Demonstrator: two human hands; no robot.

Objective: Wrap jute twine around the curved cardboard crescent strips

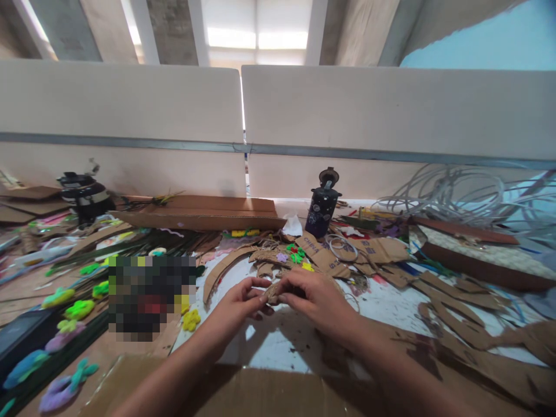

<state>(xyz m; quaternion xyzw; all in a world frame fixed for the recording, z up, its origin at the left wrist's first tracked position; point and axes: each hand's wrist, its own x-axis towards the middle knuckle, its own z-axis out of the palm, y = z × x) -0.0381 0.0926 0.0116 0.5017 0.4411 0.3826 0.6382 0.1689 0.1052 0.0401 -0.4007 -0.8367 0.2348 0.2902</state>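
My left hand [240,302] and my right hand [313,298] meet over the white table [278,341], both pinched on a small cardboard piece wrapped in twine [273,291]. Fingers of both hands are curled round it. Just beyond them lie curved cardboard cut-outs [226,263] and small felt flowers [295,255] in green, purple and yellow. A yellow felt flower [191,319] rests left of my left wrist.
A dark bottle [322,209] stands at the back centre, a black jar [84,196] at the back left. Cardboard scraps [460,313] cover the right side, clear tubing [456,191] coils behind. Colourful felt shapes [65,324] and green stems lie left. A cardboard sheet [260,391] sits nearest me.
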